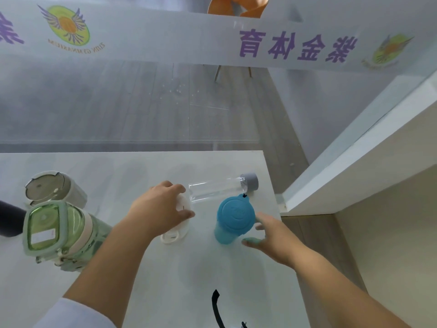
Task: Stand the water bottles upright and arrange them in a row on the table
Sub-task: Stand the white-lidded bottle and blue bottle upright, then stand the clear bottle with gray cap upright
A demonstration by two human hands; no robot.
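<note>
On the white table (146, 275), a blue bottle (233, 221) stands upright at the right. My right hand (272, 235) is just right of it, fingers apart, not gripping. My left hand (160, 209) covers the top of a white bottle (181, 223), fingers curled over it; its loop strap shows below. Behind them a clear bottle (217, 189) with a grey cap lies on its side. A large green bottle (59, 233) and a pale bottle with a flip lid (54, 189) stand upright at the left.
The table's right edge runs close to the blue bottle. A white shelf unit (366, 150) stands to the right. A dark object (10, 221) pokes in at the left edge. A black strap (216, 308) lies near the front.
</note>
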